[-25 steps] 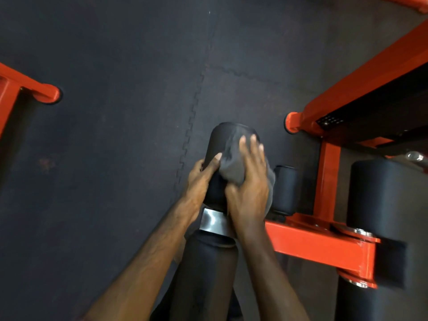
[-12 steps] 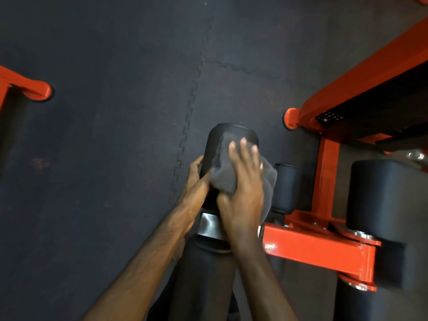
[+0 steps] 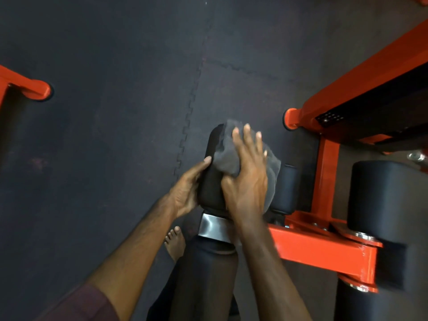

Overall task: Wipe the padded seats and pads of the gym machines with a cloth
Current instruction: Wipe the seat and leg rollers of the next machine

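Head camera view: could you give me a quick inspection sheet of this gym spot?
Surface: dark interlocking floor mats.
Job's things: grey cloth draped over the black roller pad; further black pad to the right.
Clutter: nothing seen.
Hands: right hand presses the cloth flat onto the pad; left hand holds the pad's side.
Cables: nothing seen.
Surroundings: orange machine frame, a chrome collar below the pad, a bare foot.

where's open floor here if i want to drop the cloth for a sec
Widest bare floor mat lies left of the roller pad, between it and the orange foot. More lies beyond the pad's far end. To the right it is crowded: orange frame, more rollers. Both hands, left and right, are on the pad with the cloth.
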